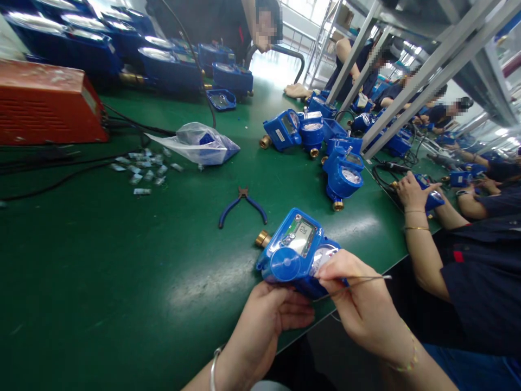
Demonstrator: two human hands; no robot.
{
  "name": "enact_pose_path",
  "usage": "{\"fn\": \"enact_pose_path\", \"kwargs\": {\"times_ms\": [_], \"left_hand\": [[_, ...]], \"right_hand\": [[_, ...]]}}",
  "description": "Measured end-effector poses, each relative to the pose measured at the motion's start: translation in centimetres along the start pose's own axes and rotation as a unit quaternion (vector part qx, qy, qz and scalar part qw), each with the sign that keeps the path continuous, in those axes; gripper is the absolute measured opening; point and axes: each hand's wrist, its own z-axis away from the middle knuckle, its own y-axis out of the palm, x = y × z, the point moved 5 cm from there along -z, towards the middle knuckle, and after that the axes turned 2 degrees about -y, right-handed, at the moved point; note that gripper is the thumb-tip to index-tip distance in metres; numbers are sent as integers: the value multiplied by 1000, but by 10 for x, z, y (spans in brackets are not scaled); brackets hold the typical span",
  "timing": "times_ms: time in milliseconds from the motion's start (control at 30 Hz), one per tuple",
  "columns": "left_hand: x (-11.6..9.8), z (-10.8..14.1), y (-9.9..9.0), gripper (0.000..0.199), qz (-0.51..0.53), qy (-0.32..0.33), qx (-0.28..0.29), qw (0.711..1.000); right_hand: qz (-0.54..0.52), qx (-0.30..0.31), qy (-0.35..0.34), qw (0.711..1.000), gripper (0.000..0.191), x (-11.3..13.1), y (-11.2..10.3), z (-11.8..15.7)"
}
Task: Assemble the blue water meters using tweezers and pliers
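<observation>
A blue water meter [290, 259] with a small display, a round dial and a brass fitting lies on the green table near its front edge. My left hand [271, 312] is wrapped against the near side of the meter, its fingers partly hidden under the body. Thumb and fingertips of my right hand [358, 304] pinch a thin wire [368, 278] beside the dial. One end of the wire sticks out to the right past the hand; the pinched part is hidden. Beyond the meter, blue-handled pliers [243, 202] rest with their handles spread.
Small clear tags [148, 168] lie scattered beside a plastic bag [203, 144] on the left. An orange box [51, 103] trails black cables. Several more meters [344, 176] stand at the back and right. A co-worker's hand [413, 193] is at the right, by grey metal posts [407, 103].
</observation>
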Motion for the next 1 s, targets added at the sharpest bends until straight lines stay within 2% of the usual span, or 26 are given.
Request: {"fn": "enact_pose_path", "kwargs": {"times_ms": [233, 367, 433, 533, 667, 800, 1000], "left_hand": [[-1, 1, -2, 19, 11, -4, 8, 1000], [-3, 4, 2, 21, -3, 0, 16, 1000], [1, 6, 5, 23, -27, -22, 21, 999], [11, 9, 11, 25, -62, -101, 52, 992], [12, 12, 23, 34, 17, -152, 111, 982], [7, 12, 27, 30, 97, -175, 120, 972], [10, 11, 27, 30, 134, -193, 132, 963]], "right_hand": [[1, 36, 14, 999, 11, 2, 3, -9], [-5, 43, 65, 997, 12, -9, 4, -8], [-18, 38, 88, 995, 12, -14, 4, -7], [-40, 24, 111, 993, 10, -15, 4, -6], [-59, 15, 157, 986, 8, -15, 4, -8], [-70, 22, 190, 979, 7, -19, 3, -10], [-130, 14, 209, 969, 8, -24, 1, -6]]}}
